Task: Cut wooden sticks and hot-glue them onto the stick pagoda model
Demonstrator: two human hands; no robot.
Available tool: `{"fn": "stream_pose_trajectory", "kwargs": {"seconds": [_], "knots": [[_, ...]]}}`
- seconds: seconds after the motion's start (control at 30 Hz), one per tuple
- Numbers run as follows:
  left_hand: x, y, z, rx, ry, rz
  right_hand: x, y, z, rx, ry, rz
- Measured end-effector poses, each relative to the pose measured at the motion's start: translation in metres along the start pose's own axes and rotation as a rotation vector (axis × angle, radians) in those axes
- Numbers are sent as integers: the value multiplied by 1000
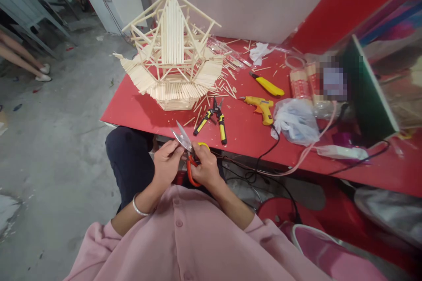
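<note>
My right hand (207, 167) is closed around the handles of a pair of scissors (184, 138), one handle red and one yellow. Its blades stand apart and point away from me. My left hand (165, 163) is closed in a pinch beside the blades; what its fingers hold, if anything, I cannot make out. Both hands are over my lap, just before the front edge of the red table (154, 118). Beyond them on the table rises a pagoda-like model (173, 30) of thin wooden sticks. Pliers with yellow and black handles (221, 125) lie near the edge.
Rightward lie a yellow glue gun (263, 106) with a black cord, a yellow utility knife (268, 85), a plastic bag (295, 120) and packs of sticks (299, 84). Loose sticks (229, 88) are scattered by the model. A green board (371, 92) stands at right. Cables hang below the table.
</note>
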State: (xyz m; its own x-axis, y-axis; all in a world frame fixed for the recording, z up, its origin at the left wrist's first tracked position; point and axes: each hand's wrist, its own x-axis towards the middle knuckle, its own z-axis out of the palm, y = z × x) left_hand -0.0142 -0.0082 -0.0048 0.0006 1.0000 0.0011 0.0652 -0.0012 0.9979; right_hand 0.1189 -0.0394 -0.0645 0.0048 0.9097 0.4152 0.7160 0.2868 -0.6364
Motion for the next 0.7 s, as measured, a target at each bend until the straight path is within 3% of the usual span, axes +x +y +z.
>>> {"fn": "stream_pose_trajectory", "kwargs": {"seconds": [0.23, 0.47, 0.6, 0.7], "knots": [[-6, -21, -5, -116, 18, -138, -11, -1, 8, 30, -34, 57], [-4, -10, 0, -185, 27, -234, -11, -7, 7, 102, 34, 66], [-3, -8, 0, -236, 7, -340, -8, -14, -3, 187, -13, 201], [-1, -10, -3, -257, -3, -361, -5, -17, -18, 98, -11, 267]]}}
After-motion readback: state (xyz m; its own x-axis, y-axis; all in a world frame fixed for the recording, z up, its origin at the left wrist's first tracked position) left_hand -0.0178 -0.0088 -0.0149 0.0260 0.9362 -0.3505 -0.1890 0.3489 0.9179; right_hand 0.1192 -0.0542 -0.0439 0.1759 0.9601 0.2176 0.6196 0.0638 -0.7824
